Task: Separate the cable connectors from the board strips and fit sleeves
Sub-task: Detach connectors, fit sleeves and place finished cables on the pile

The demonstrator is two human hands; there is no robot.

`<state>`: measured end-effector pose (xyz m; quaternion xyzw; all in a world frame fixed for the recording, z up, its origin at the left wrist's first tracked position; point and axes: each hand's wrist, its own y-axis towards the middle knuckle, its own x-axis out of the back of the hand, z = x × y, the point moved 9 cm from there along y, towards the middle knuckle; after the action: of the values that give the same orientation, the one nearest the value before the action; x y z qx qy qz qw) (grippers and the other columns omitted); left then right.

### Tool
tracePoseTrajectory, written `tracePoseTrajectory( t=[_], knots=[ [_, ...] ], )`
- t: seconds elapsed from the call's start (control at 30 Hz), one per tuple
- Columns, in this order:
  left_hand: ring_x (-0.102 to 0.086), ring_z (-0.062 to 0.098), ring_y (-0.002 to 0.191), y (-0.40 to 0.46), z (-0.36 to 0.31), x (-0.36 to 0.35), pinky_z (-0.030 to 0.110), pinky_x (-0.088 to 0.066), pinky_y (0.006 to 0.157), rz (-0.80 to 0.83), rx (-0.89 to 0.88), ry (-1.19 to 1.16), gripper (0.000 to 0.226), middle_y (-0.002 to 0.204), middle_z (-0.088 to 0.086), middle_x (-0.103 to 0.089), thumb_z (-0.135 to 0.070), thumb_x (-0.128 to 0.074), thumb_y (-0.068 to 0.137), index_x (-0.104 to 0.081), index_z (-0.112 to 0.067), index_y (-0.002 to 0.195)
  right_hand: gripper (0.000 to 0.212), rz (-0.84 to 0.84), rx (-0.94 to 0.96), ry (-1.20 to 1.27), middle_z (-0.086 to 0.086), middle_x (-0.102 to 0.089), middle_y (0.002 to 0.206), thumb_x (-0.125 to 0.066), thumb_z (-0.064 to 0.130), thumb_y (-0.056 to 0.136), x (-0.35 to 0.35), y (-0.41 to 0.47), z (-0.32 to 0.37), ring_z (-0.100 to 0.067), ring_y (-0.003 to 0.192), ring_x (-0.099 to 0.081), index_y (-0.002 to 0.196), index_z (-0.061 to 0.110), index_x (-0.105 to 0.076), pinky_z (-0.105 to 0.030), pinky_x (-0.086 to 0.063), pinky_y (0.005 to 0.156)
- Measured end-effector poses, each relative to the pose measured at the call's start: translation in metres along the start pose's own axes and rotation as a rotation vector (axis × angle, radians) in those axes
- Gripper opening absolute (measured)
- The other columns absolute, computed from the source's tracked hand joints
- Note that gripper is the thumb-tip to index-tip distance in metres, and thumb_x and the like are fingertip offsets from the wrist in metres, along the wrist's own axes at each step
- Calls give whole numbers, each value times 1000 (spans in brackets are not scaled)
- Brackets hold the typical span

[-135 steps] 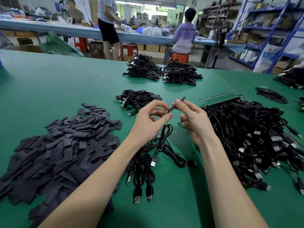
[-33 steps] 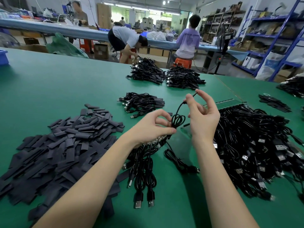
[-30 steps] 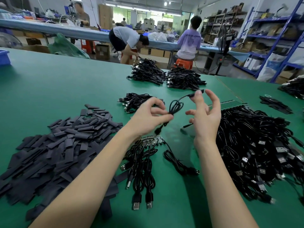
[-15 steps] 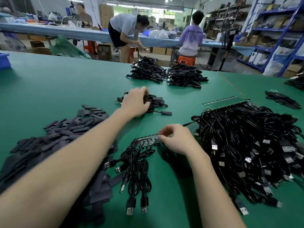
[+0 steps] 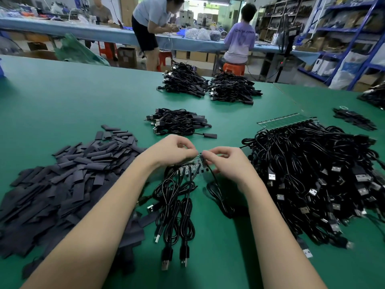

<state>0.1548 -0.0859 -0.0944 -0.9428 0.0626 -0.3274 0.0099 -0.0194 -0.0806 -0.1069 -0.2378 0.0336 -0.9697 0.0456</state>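
Observation:
A short board strip [image 5: 194,163] with several black USB cables [image 5: 173,207] hanging from it lies on the green table in front of me. My left hand [image 5: 169,150] pinches the strip from the left, my right hand [image 5: 226,161] pinches its right end, fingertips nearly meeting. A large heap of flat black sleeves [image 5: 62,184] lies to the left. One finished sleeved cable [image 5: 209,135] rests beside the small finished pile [image 5: 179,122] beyond my hands.
A big tangle of cables on a long board strip [image 5: 287,120] fills the right side [image 5: 312,180]. Two more cable piles [image 5: 183,82] [image 5: 233,88] lie at the far edge. More sleeves [image 5: 354,120] lie far right. People work at a bench behind.
My left hand put the sleeved cable on the small pile and came back to the strip. My right hand stayed on the strip's right end; now both pinch it.

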Motion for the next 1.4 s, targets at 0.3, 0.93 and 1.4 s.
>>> tracePoseTrajectory(
  t=[0.3,0.93,1.4],
  knots=[
    [-65,1,89,-10,-3,-9,24,-44,90,61,-108,-335,12,94,-9,-75,-34,-72,92,-77,-24,96,17,38,36,288,20,-67,72,-78,42,88,-2,-6,9,-3,64,-50,88,24,-80,-16,-43,59],
    [-62,12,84,-22,-25,1,34,-43,96,174,-185,-545,17,92,0,-72,-27,-70,85,-72,-14,96,14,344,-9,727,9,-73,76,-78,40,74,-35,-7,18,-3,58,-63,76,26,-82,-14,-46,48],
    [-61,7,95,-11,-20,9,30,-49,95,-175,-180,175,21,111,-6,-66,-40,-64,96,-65,-30,114,16,-207,152,443,22,-71,71,-78,40,89,30,-6,38,10,66,-63,81,26,-76,-16,-48,66]
  ],
)
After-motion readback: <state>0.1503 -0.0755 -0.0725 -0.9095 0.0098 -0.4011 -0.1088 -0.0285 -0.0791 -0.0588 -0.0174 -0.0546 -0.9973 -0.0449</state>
